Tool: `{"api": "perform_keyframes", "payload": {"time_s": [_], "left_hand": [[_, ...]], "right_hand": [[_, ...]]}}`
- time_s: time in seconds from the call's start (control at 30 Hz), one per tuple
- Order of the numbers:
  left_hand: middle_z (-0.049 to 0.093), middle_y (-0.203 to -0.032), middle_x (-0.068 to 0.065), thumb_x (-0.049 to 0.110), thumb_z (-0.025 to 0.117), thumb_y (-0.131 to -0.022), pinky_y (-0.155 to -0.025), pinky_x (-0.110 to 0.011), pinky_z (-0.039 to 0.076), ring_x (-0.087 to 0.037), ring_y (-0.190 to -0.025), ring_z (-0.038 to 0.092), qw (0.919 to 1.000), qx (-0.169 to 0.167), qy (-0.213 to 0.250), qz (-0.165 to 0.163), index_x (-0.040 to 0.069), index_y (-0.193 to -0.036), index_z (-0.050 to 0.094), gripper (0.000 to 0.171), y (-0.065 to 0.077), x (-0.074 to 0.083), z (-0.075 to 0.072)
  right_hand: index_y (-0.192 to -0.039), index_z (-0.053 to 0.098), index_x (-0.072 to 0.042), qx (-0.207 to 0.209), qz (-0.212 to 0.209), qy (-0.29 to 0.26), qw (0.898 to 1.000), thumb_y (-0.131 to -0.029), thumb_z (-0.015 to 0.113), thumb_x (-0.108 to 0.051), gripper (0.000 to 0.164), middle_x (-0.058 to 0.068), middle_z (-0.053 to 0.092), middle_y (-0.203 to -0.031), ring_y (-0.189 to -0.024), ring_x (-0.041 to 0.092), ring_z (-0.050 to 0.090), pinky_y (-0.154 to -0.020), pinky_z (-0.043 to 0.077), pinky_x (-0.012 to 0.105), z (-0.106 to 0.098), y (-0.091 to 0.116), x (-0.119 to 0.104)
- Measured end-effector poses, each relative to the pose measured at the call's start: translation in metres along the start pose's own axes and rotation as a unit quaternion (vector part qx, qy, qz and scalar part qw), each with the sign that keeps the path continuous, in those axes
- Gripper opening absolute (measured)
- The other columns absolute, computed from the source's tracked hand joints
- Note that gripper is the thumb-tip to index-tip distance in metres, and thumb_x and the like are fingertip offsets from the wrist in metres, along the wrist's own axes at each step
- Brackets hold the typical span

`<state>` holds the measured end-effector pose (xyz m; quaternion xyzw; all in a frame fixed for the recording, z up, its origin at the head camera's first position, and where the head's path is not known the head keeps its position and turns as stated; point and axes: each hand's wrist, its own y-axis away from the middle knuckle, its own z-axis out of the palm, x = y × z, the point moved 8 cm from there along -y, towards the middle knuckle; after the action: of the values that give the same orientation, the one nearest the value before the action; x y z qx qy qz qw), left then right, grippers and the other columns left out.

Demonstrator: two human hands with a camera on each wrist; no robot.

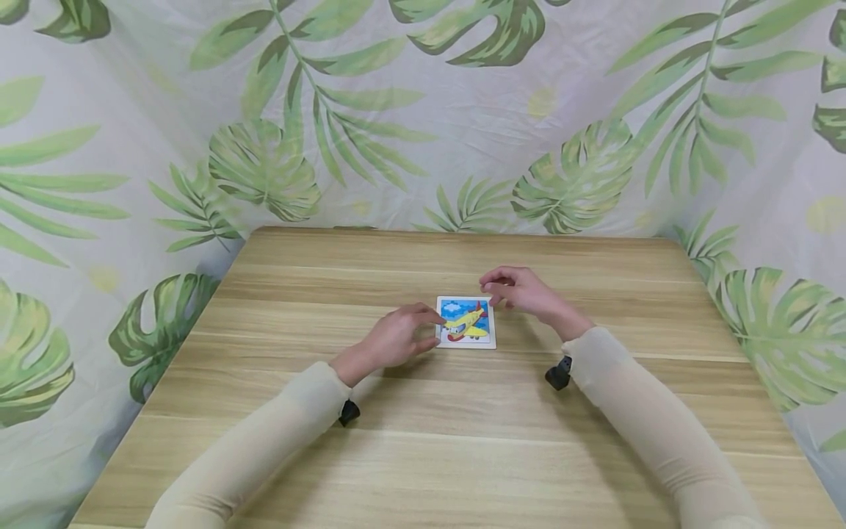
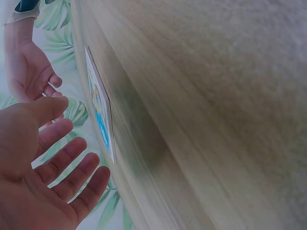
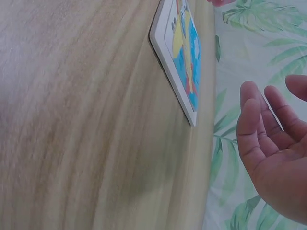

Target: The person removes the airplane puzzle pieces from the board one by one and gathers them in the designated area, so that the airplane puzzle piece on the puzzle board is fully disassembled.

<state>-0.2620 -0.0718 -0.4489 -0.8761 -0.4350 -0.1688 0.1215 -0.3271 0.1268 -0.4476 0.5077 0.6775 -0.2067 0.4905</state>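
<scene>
Lying flat on the surface (image 1: 423, 455), the roughly square airplane board (image 1: 465, 327) sits just right of my left hand (image 1: 396, 336), the nearer of 2, fingers loosely spread, empty; my right hand (image 1: 525, 292), empty, fingers loosely bent, hovers by its far right corner.

The left arm (image 1: 258, 433) and right arm (image 1: 661, 426) are being held out from the near side, angled inward. The left hand (image 1: 396, 336) is being held with fingers spread and thumb apart; the right hand (image 1: 525, 290) is being held farther away, fingers gently curved.
</scene>
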Motion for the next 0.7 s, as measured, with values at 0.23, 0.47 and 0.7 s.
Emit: {"api": "perform_keyframes", "payload": {"time_s": [0.23,0.47,0.7], "left_hand": [[0.068,-0.127,-0.003,0.027,0.073,-0.092,-0.099,-0.041,0.054,-0.021,-0.116,0.065,0.9999,-0.005,-0.007,0.010,0.017,-0.123,0.070,0.033,-0.003,0.002,0.004],[0.068,-0.125,-0.004,0.026,0.073,-0.092,-0.099,-0.039,0.055,-0.021,-0.115,0.065,0.9994,-0.009,-0.026,0.019,0.016,-0.121,0.072,0.031,-0.004,0.002,0.010],[0.067,-0.128,-0.005,0.026,0.073,-0.092,-0.100,-0.040,0.054,-0.022,-0.117,0.063,0.9991,-0.019,-0.033,0.019,0.015,-0.122,0.072,0.032,-0.005,0.003,0.013]], "right_hand": [[-0.134,0.058,-0.004,-0.003,0.014,-0.010,1.000,-0.104,0.053,-0.025,0.037,0.019,0.064,-0.126,-0.104,0.033,0.065,-0.088,0.054,0.051,0.006,-0.006,0.003],[-0.133,0.058,-0.005,-0.010,0.021,-0.008,1.000,-0.103,0.055,-0.026,0.036,0.020,0.063,-0.126,-0.109,0.038,0.065,-0.083,0.053,0.048,0.014,-0.012,0.004],[-0.132,0.059,-0.004,-0.014,0.012,0.003,1.000,-0.103,0.055,-0.026,0.037,0.020,0.065,-0.122,-0.103,0.034,0.066,-0.080,0.055,0.046,0.021,-0.018,0.002]]}}
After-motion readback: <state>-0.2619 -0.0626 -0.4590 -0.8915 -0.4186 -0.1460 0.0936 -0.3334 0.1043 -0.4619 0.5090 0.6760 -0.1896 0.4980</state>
